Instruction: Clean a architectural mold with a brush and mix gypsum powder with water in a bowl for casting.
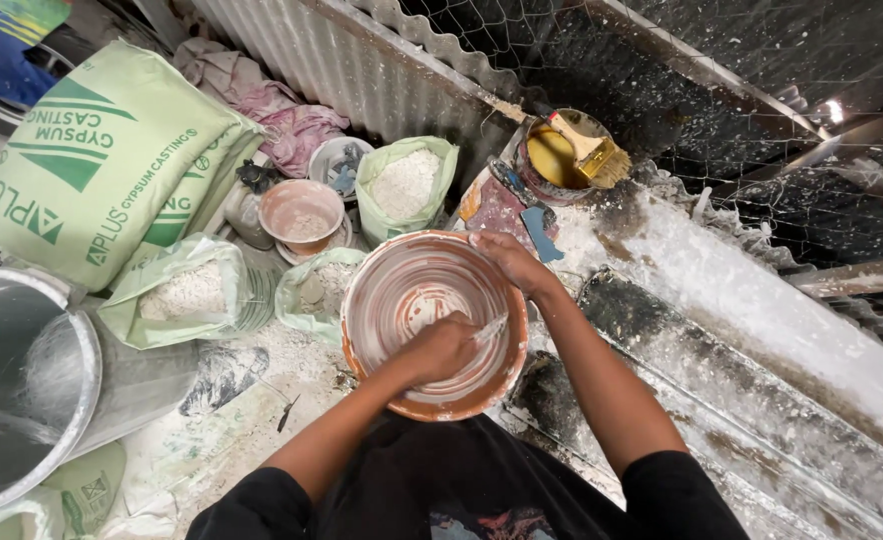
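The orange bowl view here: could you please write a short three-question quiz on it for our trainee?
1. True or false: the left hand is inside the orange bowl.
2. Where is the right hand? A) on the bowl's rim B) on the brush C) in the open sack of white powder
3. What lies across the yellow-stained tub?

Key: 1 true. 2 A. 3 a wide brush.
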